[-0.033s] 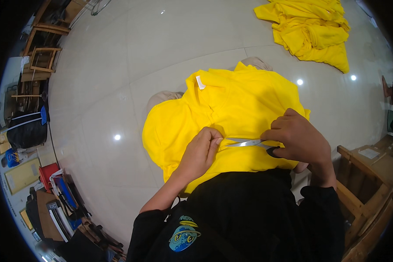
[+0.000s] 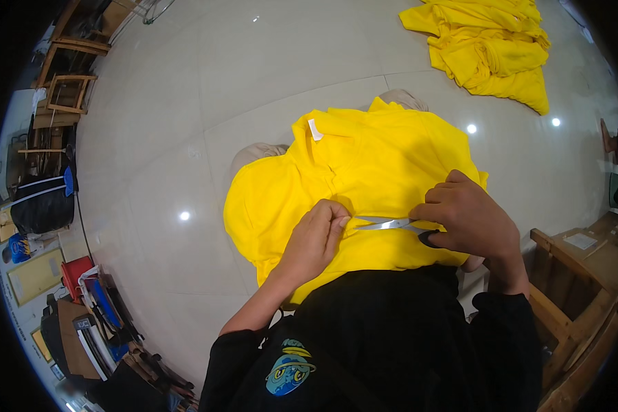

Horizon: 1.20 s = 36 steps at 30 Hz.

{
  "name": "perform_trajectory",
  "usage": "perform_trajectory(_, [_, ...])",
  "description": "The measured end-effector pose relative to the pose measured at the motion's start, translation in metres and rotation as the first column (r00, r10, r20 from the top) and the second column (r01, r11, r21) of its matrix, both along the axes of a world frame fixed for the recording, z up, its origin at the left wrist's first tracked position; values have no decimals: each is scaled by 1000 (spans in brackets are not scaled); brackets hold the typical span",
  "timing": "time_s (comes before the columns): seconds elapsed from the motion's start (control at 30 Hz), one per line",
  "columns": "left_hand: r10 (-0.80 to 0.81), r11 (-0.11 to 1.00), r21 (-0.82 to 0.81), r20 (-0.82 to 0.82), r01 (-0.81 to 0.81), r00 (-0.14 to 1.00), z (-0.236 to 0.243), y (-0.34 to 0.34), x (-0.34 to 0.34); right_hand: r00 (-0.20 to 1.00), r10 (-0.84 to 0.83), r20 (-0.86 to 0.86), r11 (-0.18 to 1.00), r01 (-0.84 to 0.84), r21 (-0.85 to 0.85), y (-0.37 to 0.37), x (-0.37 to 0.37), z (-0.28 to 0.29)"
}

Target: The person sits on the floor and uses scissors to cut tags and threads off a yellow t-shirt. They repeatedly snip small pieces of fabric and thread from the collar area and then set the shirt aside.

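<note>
A yellow garment (image 2: 384, 151) with a small white label (image 2: 314, 130) near its top edge lies spread across my lap. My left hand (image 2: 317, 237) pinches a bit of its cloth between thumb and fingers; whether a thread is also caught there is too small to tell. Silver scissors (image 2: 391, 224) with black handles are in my right hand (image 2: 460, 213). Their blades are parted and point left, the tips close to my left fingertips and just over the yellow cloth. My right fingers hide most of the handles.
More yellow garments (image 2: 491, 55) lie heaped on the pale tiled floor (image 2: 151, 137) at the far right. A wooden frame (image 2: 563, 316) stands close by my right arm. Along the left are wooden chairs (image 2: 69, 93), a black bag (image 2: 42, 206) and stacked folders and boards (image 2: 96, 343).
</note>
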<state>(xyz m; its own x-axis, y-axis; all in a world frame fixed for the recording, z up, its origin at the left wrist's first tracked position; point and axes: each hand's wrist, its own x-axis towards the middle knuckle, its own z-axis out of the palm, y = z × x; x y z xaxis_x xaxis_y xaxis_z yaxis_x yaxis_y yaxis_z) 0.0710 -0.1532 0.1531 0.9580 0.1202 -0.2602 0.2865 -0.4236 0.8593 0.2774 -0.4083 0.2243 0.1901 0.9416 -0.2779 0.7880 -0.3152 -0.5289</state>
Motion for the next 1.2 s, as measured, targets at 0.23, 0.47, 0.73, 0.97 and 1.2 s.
perform_trajectory(0.23, [-114, 959, 267, 67, 92, 991, 5, 6, 6, 997, 17, 77, 1000, -18, 10, 8, -3, -4])
perform_trajectory(0.47, [-106, 961, 265, 68, 85, 992, 9, 3, 12, 981, 32, 192, 999, -38, 28, 18, -6, -6])
perform_trajectory(0.73, [-112, 958, 268, 29, 100, 993, 13, 4, 15, 978, 52, 203, 997, -61, 38, 24, -5, -9])
perform_trajectory(0.97, [-124, 957, 269, 33, 110, 992, 15, 5, 17, 971, 53, 231, 995, -72, 71, 25, -6, -10])
perform_trajectory(1.2, [6, 983, 181, 78, -20, 997, 17, 18, 14, 971, 61, 229, 997, -68, 25, 23, -4, -9])
